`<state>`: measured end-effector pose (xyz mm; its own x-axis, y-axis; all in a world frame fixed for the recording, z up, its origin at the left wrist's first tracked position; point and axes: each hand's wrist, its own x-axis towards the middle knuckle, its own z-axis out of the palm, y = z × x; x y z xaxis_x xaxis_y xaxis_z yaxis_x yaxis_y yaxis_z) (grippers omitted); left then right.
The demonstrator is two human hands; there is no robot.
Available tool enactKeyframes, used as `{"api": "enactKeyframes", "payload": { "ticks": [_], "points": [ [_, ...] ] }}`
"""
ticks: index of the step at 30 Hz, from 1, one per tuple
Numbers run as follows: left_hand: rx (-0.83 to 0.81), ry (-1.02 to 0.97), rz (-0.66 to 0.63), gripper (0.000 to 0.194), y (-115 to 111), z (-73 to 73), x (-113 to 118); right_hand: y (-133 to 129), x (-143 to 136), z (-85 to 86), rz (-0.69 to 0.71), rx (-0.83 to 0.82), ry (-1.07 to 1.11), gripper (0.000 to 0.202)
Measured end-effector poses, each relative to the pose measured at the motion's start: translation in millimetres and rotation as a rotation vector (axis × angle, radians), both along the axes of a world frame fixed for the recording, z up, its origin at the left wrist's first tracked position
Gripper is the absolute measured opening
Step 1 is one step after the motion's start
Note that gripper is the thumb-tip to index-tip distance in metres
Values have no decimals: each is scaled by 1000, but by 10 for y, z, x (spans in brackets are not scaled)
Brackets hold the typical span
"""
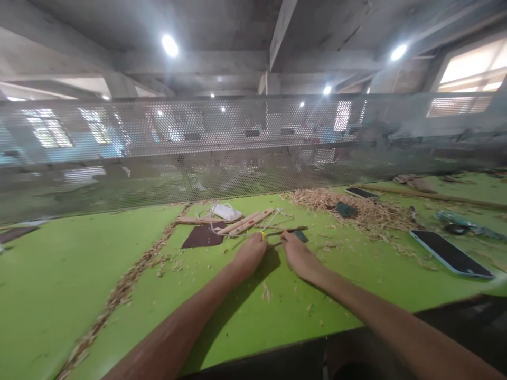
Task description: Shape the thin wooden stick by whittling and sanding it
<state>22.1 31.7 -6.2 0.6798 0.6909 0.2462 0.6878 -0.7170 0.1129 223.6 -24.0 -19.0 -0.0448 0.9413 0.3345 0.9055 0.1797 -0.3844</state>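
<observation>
Forearms nearest, out over a green table

Left hand and right hand were close but apart, fingers curled closed on a thin stick that spanned the gap between them; finer grip hidden. Just beyond lay pale wooden pieces, a brown sheet, a white box. Shavings were heaped farther off, a phone well to the right.

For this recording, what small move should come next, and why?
Perhaps turn the thin brown strip slightly to check its surface: it spans the gap between the left hand and right hand, and wood shavings strewn over the green table could cling to it. Finger grip is unclear.
</observation>
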Motion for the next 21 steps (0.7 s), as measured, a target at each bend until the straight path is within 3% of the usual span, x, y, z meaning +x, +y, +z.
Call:
{"api": "enactKeyframes", "payload": {
  "ticks": [7, 11, 18, 21],
  "points": [
    [17, 21, 2, 29, 15, -1, 7, -89, 335, -40, -38, 52, -212, 47],
    [25, 47, 3, 27, 13, 19, -14, -75, 284, -30, -31, 92, -186, 52],
    [55, 58, -16, 29, 1, 18, -7, 28, 238, 105, -16, 63, -233, 36],
    [55, 49, -13, 28, 3, 15, 1, 70, 106, 92, 61, 69, -269, 39]
  ]
}}
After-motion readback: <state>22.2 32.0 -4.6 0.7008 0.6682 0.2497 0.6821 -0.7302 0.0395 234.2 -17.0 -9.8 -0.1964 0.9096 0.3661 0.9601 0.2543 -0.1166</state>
